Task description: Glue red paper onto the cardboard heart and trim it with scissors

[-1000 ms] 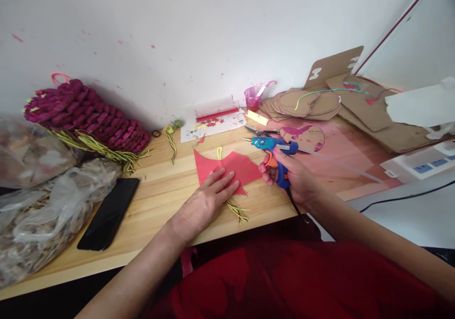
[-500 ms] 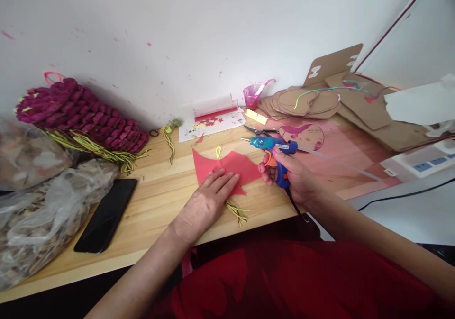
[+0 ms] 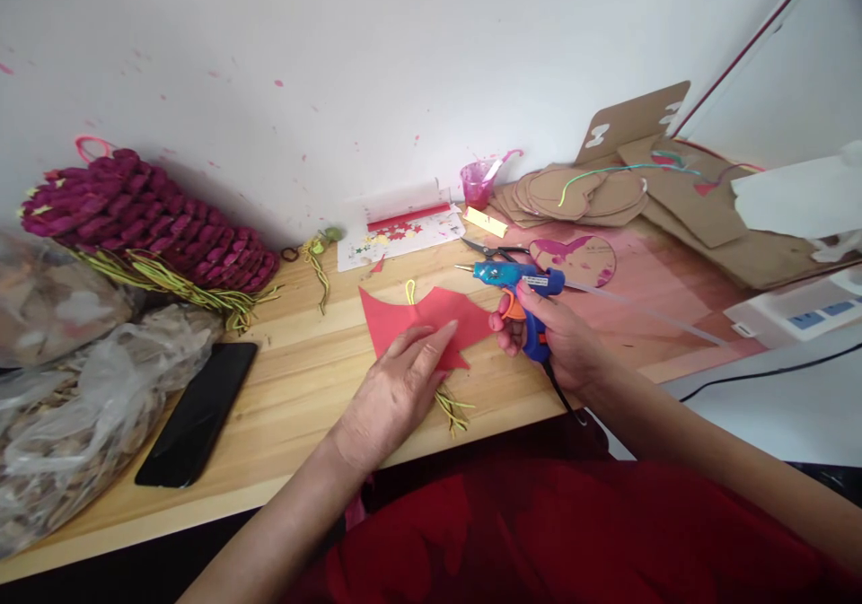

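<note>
A red paper cutout [image 3: 444, 310] with curved edges and pointed corners lies on the wooden table. My left hand [image 3: 397, 384] is at its lower edge, gripping it, with the fingers bent over the paper and some fingertips hidden. A yellow cord loop [image 3: 410, 292] sticks out above the cutout, and a yellow cord tassel [image 3: 453, 411] hangs out below. To the right, my right hand [image 3: 562, 339] is wrapped round a blue hot glue gun [image 3: 502, 273]. Its nozzle points left, above the table, and a long clear glue stick [image 3: 646, 310] trails from its back.
Left are a purple pinecone-like craft [image 3: 154, 214], a plastic bag [image 3: 81, 433] of brown pieces and a black phone [image 3: 197, 414]. Behind lie paper with small stars [image 3: 397, 236], a pink cup [image 3: 478, 187] and pliers-like cutters [image 3: 495, 249]. Cardboard shapes [image 3: 558, 193] and a power strip [image 3: 801, 310] stand right.
My left hand has gone from lying flat on the red cutout to bending its fingers round the lower edge. The cutout's left corner has shifted slightly left. The glue gun has barely moved.
</note>
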`<state>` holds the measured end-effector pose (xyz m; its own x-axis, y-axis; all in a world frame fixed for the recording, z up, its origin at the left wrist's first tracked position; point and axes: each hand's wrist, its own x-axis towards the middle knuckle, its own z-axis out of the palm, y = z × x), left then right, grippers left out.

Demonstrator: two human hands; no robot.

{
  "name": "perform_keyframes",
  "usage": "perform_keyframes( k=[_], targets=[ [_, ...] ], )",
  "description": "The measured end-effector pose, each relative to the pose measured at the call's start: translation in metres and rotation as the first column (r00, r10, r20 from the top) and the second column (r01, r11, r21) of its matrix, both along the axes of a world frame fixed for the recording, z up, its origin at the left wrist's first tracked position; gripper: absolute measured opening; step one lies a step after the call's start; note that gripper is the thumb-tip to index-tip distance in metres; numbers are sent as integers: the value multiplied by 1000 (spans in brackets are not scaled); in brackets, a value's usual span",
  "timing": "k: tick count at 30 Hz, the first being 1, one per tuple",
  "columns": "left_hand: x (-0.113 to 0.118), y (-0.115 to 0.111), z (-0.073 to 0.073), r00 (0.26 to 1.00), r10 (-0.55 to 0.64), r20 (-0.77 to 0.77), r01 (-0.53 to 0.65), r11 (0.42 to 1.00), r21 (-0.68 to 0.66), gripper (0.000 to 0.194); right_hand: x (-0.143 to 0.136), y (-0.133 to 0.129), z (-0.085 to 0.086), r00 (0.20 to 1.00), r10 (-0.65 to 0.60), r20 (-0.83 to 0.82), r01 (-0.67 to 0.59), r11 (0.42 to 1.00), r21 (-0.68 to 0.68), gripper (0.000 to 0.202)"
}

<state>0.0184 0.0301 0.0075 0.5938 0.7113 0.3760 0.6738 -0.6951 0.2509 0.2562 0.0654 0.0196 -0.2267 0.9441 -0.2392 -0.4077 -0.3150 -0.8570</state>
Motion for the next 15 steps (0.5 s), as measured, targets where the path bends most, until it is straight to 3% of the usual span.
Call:
perform_keyframes(
  k=[5,7,9,12,15],
  targets=[
    [7,-20,1,989,-133,71,136,990,-38,59,1,0,1,1000,-3,5,3,1000,-13,37],
    [8,-22,2,982,-67,178,78,996,-54,47,1,1,1,1000,5,8,-4,1000,-19,38],
    [6,-21,1,947,74,312,-36,992,-125,36,0,1,0,1000,11,6,-11,1000,-14,39],
    [2,-15,-2,817,284,502,-104,928,-356,33,0,1,1,1000,10,-10,-10,1000,-3,39],
    [-2,-9,-4,598,446,666,3,830,-558,30,0,0,2,1000,5,-20,-5,1000,-5,38]
  ],
)
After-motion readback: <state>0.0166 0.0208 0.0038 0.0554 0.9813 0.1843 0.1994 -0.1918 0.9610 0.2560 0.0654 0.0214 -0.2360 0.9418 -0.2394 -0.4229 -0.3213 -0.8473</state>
